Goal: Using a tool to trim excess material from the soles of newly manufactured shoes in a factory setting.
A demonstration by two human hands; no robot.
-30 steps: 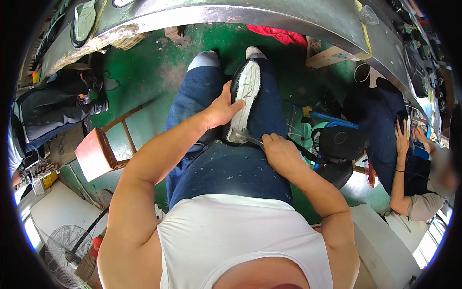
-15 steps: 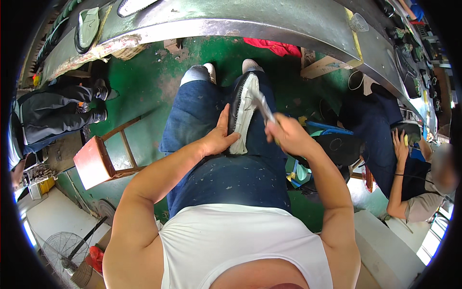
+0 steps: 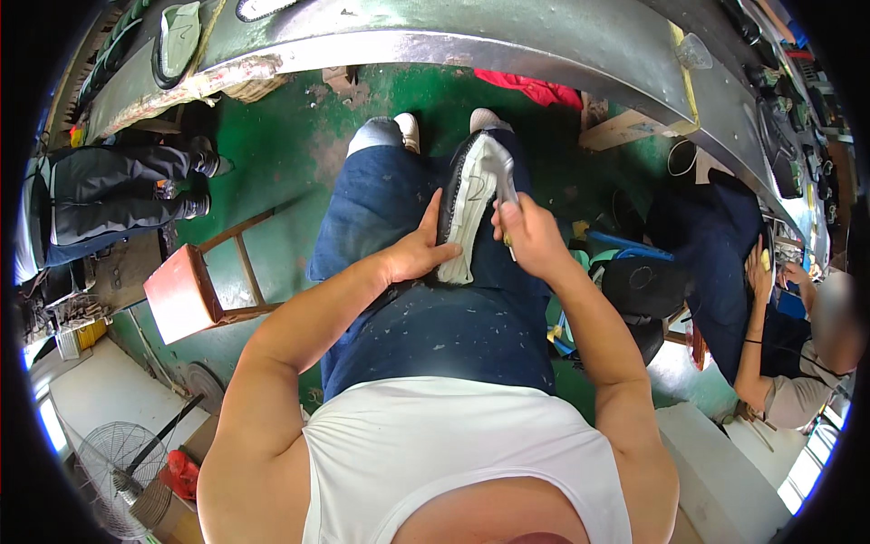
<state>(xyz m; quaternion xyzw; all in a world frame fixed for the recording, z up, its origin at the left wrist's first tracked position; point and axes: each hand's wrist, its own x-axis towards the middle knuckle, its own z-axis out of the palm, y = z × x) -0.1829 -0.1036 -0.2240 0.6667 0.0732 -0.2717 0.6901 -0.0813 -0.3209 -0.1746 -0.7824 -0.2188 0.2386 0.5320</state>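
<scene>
A shoe with a black upper rests sole-up along my lap, its toe pointing away from me. Its pale bottom carries a dark handwritten mark. My left hand steadies it near the heel: the thumb presses on the pale bottom and the fingers lie along the black left side. In my right hand is a hammer, gripped by its handle. The hammer's metal head lies over the right edge of the front part; whether it touches is hard to tell.
A metal-topped workbench curves across the far side, with another shoe piece at its left. To my left stands a wooden stool, and a fan is lower left. A seated co-worker is on my right; another person stands left.
The hammer's head has moved forward toward the toe and to the sole's right edge. My left hand keeps its hold on the shoe. The whole view has shifted slightly.
</scene>
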